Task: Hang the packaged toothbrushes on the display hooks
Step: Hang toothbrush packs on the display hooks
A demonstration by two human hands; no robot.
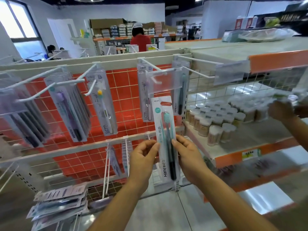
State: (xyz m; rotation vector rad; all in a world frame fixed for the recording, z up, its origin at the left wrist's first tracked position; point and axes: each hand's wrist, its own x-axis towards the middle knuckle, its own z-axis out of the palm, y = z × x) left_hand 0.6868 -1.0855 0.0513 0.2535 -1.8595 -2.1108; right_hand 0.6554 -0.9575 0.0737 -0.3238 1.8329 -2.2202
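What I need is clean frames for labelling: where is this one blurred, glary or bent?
Head view: the toothbrush package, left hand and right hand read sharp; the far-right edge, around another person's hand, is smeared; the top rail bows from wide-angle distortion; the clear label holder catches pale glare.

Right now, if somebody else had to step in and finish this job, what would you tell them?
Left hand: pinches the left edge of a toothbrush pack.
Right hand: pinches the right edge of it.
The pack is held upright, with its top just under the clear tag of a hook. It is not on the hook yet.
Done: hanging packs already fill several hooks.
Left: slide this pack onto a hook, then hang the loose pile at lower left.
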